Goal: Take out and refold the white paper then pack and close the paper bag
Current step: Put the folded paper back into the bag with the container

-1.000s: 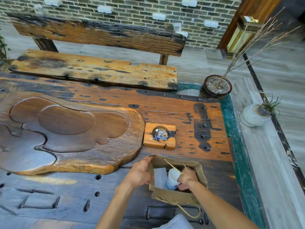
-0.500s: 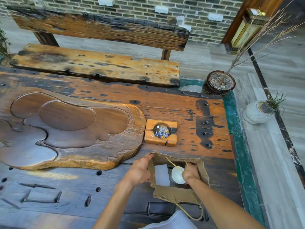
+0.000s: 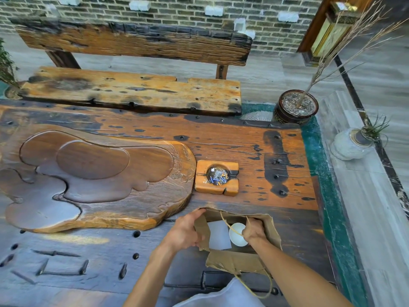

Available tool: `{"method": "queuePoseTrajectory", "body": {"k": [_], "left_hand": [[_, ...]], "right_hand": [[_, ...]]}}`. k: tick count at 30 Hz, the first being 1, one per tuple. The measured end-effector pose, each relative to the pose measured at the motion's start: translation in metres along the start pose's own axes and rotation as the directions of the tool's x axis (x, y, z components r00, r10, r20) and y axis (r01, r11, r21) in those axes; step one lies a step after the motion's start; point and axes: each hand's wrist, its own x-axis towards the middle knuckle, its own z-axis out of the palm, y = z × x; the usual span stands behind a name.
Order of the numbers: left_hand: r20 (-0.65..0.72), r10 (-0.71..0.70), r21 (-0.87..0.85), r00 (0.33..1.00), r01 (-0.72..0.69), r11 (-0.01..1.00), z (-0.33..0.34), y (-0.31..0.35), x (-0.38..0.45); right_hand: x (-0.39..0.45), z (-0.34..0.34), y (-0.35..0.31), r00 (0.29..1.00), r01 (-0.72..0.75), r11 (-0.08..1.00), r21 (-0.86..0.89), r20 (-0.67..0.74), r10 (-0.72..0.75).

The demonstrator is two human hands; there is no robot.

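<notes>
A brown paper bag (image 3: 236,260) stands open near the table's front edge. My left hand (image 3: 183,232) pinches the bag's left wall and holds the mouth open. Inside, a folded white paper (image 3: 219,234) lies flat on the left of the bag's floor. Right of it a white cup (image 3: 236,235) stands upright, mouth up. My right hand (image 3: 254,230) reaches into the bag, its fingers curled against the cup's right side. A twine handle crosses over the cup, and another loops out below the bag's near wall.
A wooden ashtray (image 3: 217,179) with butts sits just beyond the bag. A large carved wooden tea tray (image 3: 95,178) fills the table's left. Behind it stands a wooden bench (image 3: 132,91). A dark plant pot (image 3: 296,107) and a white vase (image 3: 352,142) stand on the floor at right.
My right hand has lowered the white cup from a tilt at the bag's mouth to upright on the bag's floor. My left hand has kept its hold on the bag's edge.
</notes>
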Motion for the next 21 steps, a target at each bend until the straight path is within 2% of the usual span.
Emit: {"method": "queuePoseTrajectory", "body": {"k": [6, 13, 17, 21], "left_hand": [[0.011, -0.007, -0.029, 1.000, 0.008, 1.000, 0.001, 0.007, -0.005], [0.032, -0.037, -0.001, 0.999, 0.037, 0.999, 0.003, 0.011, -0.002], [0.005, -0.015, -0.017, 1.000, 0.016, 1.000, 0.006, 0.011, -0.002], [-0.012, 0.054, 0.101, 0.998, -0.052, 0.994, 0.006, 0.015, -0.008]], "right_hand": [[-0.010, -0.013, -0.001, 0.994, 0.028, 0.996, -0.086, 0.107, -0.019], [-0.040, -0.043, -0.006, 0.981, 0.127, 0.983, -0.129, 0.160, -0.106], [-0.062, -0.058, -0.005, 0.964, 0.200, 0.974, -0.102, 0.200, -0.177], [-0.092, -0.082, -0.007, 0.911, 0.302, 0.953, 0.001, 0.293, -0.289]]}}
